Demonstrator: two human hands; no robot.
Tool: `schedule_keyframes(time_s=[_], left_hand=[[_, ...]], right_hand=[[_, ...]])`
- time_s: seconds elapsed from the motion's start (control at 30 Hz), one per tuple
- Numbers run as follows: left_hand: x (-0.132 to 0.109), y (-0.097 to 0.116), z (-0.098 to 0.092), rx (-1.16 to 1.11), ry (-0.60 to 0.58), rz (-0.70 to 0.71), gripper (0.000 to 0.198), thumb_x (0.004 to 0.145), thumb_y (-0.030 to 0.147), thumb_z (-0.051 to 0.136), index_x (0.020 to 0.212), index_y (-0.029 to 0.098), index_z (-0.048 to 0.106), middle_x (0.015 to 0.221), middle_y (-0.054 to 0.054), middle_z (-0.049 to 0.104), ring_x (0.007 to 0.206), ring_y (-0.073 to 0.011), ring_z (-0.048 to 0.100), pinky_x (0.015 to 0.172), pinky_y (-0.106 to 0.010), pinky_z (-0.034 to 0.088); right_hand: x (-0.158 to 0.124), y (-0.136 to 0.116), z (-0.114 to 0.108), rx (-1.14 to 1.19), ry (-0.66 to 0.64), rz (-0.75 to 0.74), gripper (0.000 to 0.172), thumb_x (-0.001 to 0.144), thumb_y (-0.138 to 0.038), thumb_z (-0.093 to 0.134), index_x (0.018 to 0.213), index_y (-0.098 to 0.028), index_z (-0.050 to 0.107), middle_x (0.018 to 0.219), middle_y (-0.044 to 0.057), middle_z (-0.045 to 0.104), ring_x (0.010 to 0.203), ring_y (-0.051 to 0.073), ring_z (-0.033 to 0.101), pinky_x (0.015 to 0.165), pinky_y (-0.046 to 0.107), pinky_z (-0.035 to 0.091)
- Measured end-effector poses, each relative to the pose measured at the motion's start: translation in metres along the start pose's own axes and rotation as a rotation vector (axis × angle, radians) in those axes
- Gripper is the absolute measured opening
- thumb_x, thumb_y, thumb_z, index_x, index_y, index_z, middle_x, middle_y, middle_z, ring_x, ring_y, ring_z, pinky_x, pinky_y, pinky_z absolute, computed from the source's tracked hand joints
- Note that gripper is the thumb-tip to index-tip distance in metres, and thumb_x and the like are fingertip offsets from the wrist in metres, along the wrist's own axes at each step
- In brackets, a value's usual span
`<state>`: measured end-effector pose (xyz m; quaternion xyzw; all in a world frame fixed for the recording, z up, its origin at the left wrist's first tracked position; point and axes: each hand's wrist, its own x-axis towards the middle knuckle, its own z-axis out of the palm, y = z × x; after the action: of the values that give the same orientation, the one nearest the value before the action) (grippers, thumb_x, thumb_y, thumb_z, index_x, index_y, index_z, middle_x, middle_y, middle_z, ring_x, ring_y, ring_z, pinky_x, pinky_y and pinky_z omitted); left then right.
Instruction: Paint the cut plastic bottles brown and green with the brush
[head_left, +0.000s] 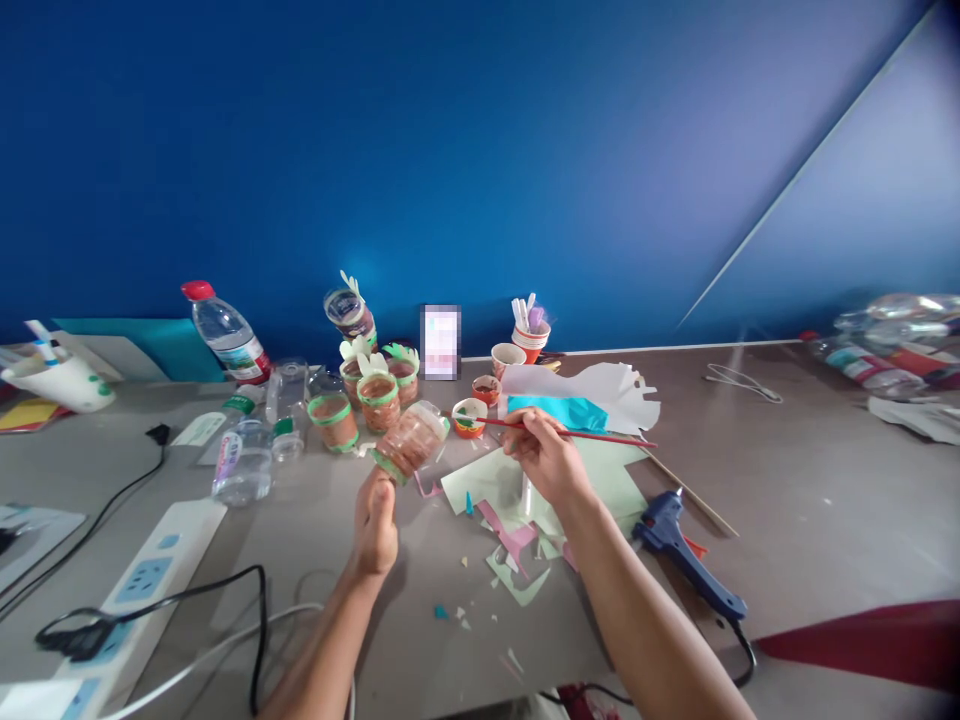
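Tilted in my left hand [377, 520] is a clear plastic cup [415, 438] painted brown, with green at its rim and base. My fingers wrap around its lower end. A thin red paintbrush [592, 436] is pinched in my right hand [546, 455], its tip pointing left over a small paper cup of green paint [470, 416]. Whether the tip touches the paint I cannot tell. Just behind stands a small cup of brown paint [487, 389]. Several brown-painted cups with green rims [378, 400] stand left of the paint, some with pale leaf shapes.
A blue glue gun [694, 555] lies right of my right forearm, near a wooden stick [694, 492]. Paper sheets and scraps [517, 535] cover the middle. Plastic bottles [229, 335] and a power strip [150, 580] with cables are at left. A phone [440, 342] leans against the blue wall.
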<state>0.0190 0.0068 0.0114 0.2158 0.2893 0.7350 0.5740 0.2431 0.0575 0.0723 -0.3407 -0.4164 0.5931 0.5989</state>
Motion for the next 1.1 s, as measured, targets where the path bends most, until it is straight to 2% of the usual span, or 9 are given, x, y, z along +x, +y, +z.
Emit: schedule_keyframes(time_s=[0.17,0.27,0.37,0.43,0.53,0.67,0.77,0.93,1.1], left_hand=[[-0.004,0.003,0.003,0.16,-0.034,0.076,0.028,0.08,0.038,0.064,0.101,0.021,0.068,0.099,-0.011,0.072,0.122,-0.0342,0.055,0.1,-0.04,0.046],[-0.007,0.007,0.007,0.385,-0.16,0.17,0.029,0.066,0.038,0.077,0.089,0.022,0.069,0.099,-0.011,0.071,0.128,-0.0359,0.048,0.105,-0.039,0.04],[-0.011,0.011,0.011,0.61,-0.261,0.307,0.028,0.06,0.039,0.08,0.08,0.022,0.07,0.095,-0.013,0.07,0.131,-0.039,0.041,0.108,-0.042,0.033],[-0.012,0.013,0.014,0.675,-0.266,0.365,0.027,0.059,0.036,0.08,0.079,0.021,0.07,0.09,-0.014,0.068,0.131,-0.0411,0.04,0.109,-0.044,0.03],[-0.012,0.014,0.015,0.666,-0.233,0.373,0.025,0.057,0.033,0.079,0.077,0.021,0.071,0.081,-0.013,0.066,0.129,-0.0433,0.04,0.11,-0.049,0.025],[-0.012,0.014,0.015,0.721,-0.262,0.349,0.029,0.056,0.031,0.077,0.083,0.02,0.073,0.079,-0.013,0.065,0.127,-0.0455,0.041,0.111,-0.054,0.02],[-0.011,0.013,0.016,0.783,-0.317,0.355,0.038,0.055,0.032,0.079,0.089,0.017,0.073,0.088,-0.017,0.066,0.125,-0.0457,0.044,0.111,-0.053,0.022],[-0.01,0.014,0.016,0.908,-0.369,0.451,0.044,0.056,0.035,0.078,0.096,0.016,0.074,0.1,-0.018,0.068,0.12,-0.0458,0.048,0.111,-0.055,0.02],[-0.009,0.012,0.016,1.041,-0.494,0.53,0.053,0.06,0.032,0.079,0.111,0.02,0.07,0.105,-0.016,0.069,0.116,-0.0438,0.053,0.111,-0.056,0.02]], right_hand=[[0.001,0.0,-0.002,-0.027,0.02,0.046,0.021,0.076,-0.037,0.063,0.069,-0.017,0.068,0.047,0.001,0.062,0.043,0.012,0.051,0.043,0.025,0.034],[0.001,0.0,-0.002,0.023,0.028,0.014,0.023,0.076,-0.039,0.063,0.07,-0.017,0.068,0.048,0.001,0.061,0.044,0.012,0.053,0.043,0.024,0.035],[0.001,0.001,-0.002,0.039,-0.012,0.034,0.023,0.077,-0.039,0.063,0.073,-0.017,0.069,0.053,0.001,0.064,0.047,0.012,0.055,0.044,0.023,0.037],[0.001,0.002,-0.003,0.018,-0.004,0.079,0.022,0.076,-0.038,0.064,0.071,-0.017,0.069,0.052,0.001,0.064,0.046,0.012,0.055,0.043,0.023,0.037],[0.003,0.002,-0.003,0.018,0.05,0.096,0.02,0.072,-0.036,0.066,0.066,-0.017,0.068,0.046,0.0,0.061,0.042,0.012,0.053,0.041,0.023,0.035],[0.005,0.002,-0.002,0.08,0.045,0.037,0.021,0.073,-0.038,0.066,0.067,-0.018,0.068,0.048,0.0,0.062,0.042,0.012,0.052,0.041,0.024,0.036],[0.005,0.004,-0.004,0.082,0.021,0.068,0.019,0.075,-0.036,0.064,0.068,-0.019,0.068,0.053,0.001,0.064,0.044,0.013,0.054,0.043,0.025,0.037],[0.008,0.003,-0.01,0.105,0.059,0.083,0.016,0.073,-0.03,0.065,0.064,-0.017,0.068,0.045,0.0,0.06,0.04,0.012,0.051,0.043,0.025,0.037],[0.008,0.005,-0.008,0.155,0.064,0.088,0.018,0.073,-0.033,0.067,0.067,-0.017,0.069,0.055,0.0,0.065,0.042,0.01,0.053,0.042,0.024,0.037]])
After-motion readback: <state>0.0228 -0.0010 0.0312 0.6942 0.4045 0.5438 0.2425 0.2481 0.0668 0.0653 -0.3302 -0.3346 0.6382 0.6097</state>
